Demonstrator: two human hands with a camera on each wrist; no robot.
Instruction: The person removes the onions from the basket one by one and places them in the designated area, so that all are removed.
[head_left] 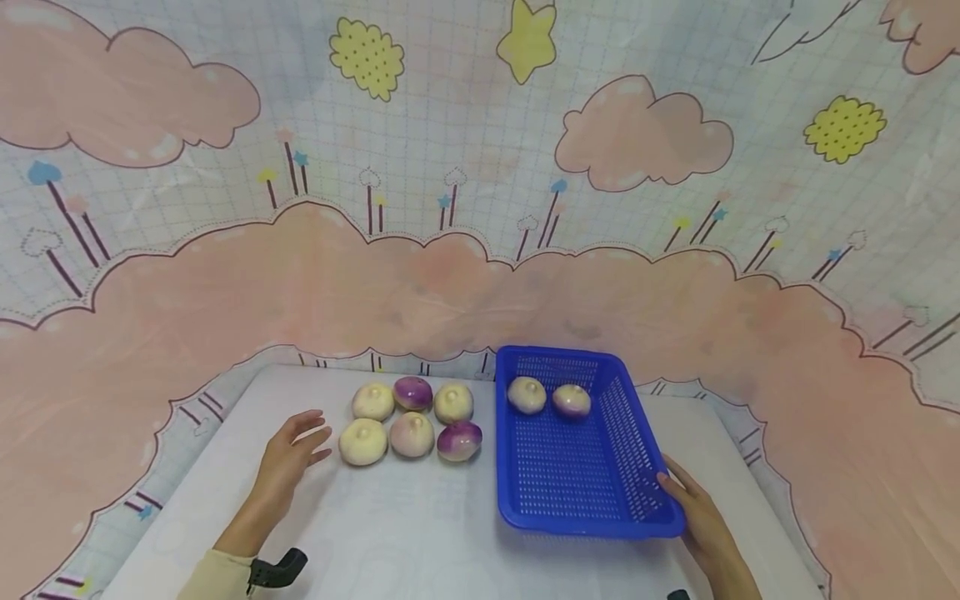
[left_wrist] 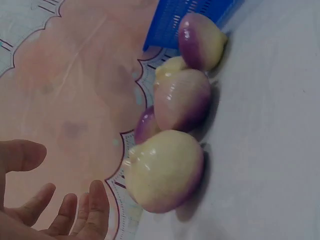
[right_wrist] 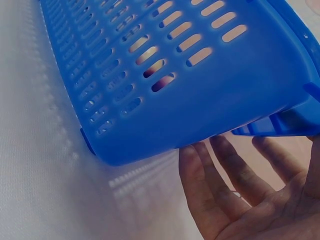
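Observation:
My right hand [head_left: 701,521] grips the right rim of a blue plastic basket [head_left: 585,527], the thumb over the rim. In the right wrist view, the fingers [right_wrist: 240,170] lie against the outside of the slotted basket wall [right_wrist: 240,85]. Two glossy turnips, a cream one [head_left: 527,395] and a cream and purple one [head_left: 572,401], sit at the basket's far end. Left of it, several more turnips stand in two rows. My left hand [head_left: 288,458] hovers with fingers spread, apart from the nearest cream turnip [head_left: 363,442]; the left wrist view shows that turnip [left_wrist: 165,170] beyond the fingertips.
Everything stands on a white table [head_left: 420,533]. Behind it hangs a cloth [head_left: 450,292] printed with clouds and stars, which also runs down both sides. A black strap device [head_left: 277,571] is on the left wrist.

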